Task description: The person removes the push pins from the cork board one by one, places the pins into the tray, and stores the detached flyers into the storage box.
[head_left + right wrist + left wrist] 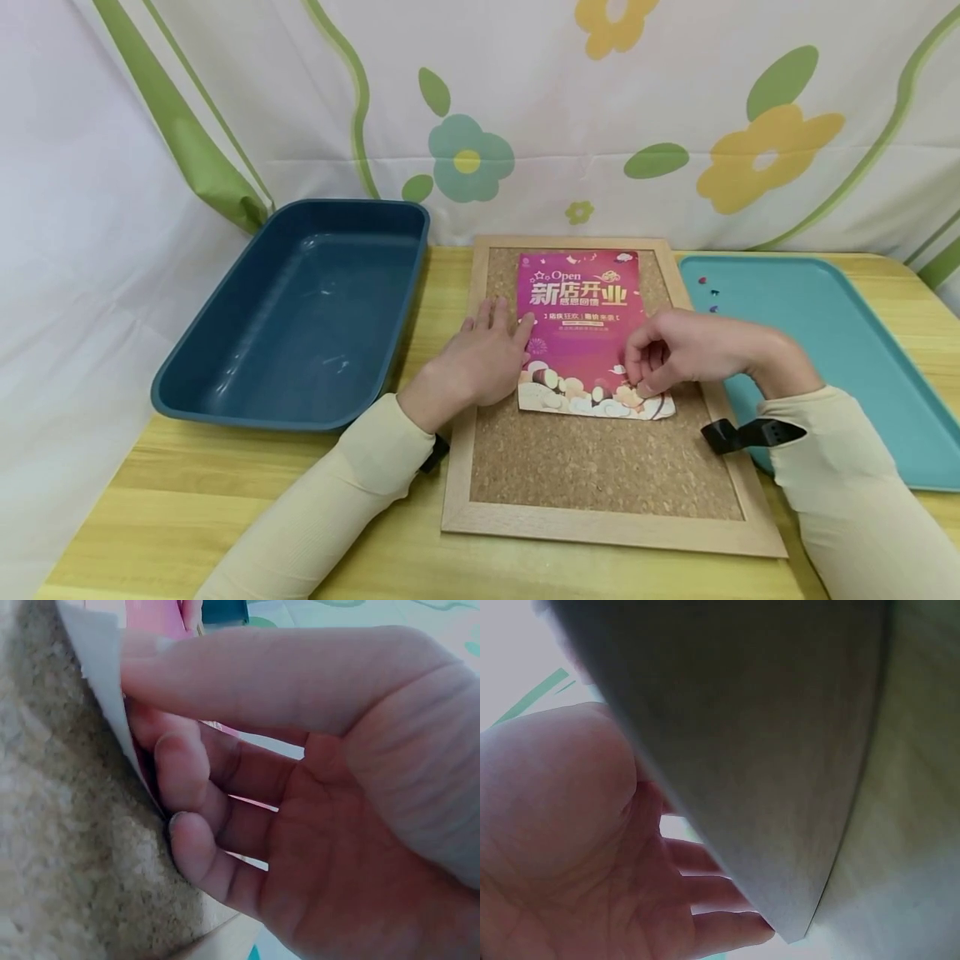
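Observation:
A pink-and-purple printed poster [577, 333] lies on a wood-framed cork board [600, 467]. My left hand [487, 354] rests with straight fingers along the poster's left edge, over the board's side. In the left wrist view, the palm [562, 817] appears beside the board's wooden frame [757, 750]. Over the poster's lower right part, my right hand [690, 354] has curled fingers, thumb and forefinger meeting close over the paper. I cannot tell what small thing they pinch. The right wrist view shows the poster's white edge [105, 682] raised from the cork [75, 825] beside the thumb [247, 679].
At the left stands a deep dark-blue basin [292, 317]. A turquoise tray [847, 358] lies at the right, partly behind the right forearm, with several tiny coloured pieces [714, 292] near its far left corner. A flowered curtain [555, 100] hangs behind the wooden table [187, 492].

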Motion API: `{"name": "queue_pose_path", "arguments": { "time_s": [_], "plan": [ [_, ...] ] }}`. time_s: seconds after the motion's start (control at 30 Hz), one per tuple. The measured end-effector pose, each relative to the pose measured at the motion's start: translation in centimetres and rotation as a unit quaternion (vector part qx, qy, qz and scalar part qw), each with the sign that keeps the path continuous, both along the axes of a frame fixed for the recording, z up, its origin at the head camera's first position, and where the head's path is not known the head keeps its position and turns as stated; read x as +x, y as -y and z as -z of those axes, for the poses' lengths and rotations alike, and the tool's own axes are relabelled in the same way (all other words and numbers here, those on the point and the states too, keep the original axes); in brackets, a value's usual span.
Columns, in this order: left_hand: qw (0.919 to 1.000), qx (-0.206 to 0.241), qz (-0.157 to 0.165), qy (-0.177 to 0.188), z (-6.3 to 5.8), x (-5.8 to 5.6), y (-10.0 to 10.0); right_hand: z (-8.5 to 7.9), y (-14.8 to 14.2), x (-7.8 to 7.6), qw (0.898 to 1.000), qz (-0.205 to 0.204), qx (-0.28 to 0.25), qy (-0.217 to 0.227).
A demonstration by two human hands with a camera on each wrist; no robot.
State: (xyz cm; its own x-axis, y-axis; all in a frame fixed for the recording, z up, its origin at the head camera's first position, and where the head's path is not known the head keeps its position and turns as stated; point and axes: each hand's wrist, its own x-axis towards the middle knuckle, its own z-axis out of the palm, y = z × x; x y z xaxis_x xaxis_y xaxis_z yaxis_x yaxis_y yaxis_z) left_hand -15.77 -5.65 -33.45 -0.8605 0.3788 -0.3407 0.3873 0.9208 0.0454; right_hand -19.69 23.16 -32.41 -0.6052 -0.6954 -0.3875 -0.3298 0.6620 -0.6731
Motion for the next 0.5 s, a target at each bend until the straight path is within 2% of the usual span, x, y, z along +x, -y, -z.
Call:
{"name": "queue_pose_path", "arguments": {
  "time_s": [0.3, 0.4, 0.5],
  "plan": [
    [1.0, 0.002, 0.0, 0.003, 0.0, -0.1, 0.0, 0.2, -0.6, -0.3, 0.999, -0.009, -0.026, 0.017],
    [1.0, 0.004, 0.0, 0.004, 0.0, -0.1, 0.1, 0.2, -0.9, -0.4, 0.999, 0.0, -0.035, 0.024],
    [1.0, 0.008, -0.002, 0.006, 0.1, -0.1, 0.1, 0.4, -1.2, -0.6, 0.998, 0.025, -0.044, 0.024]
  ]
}}
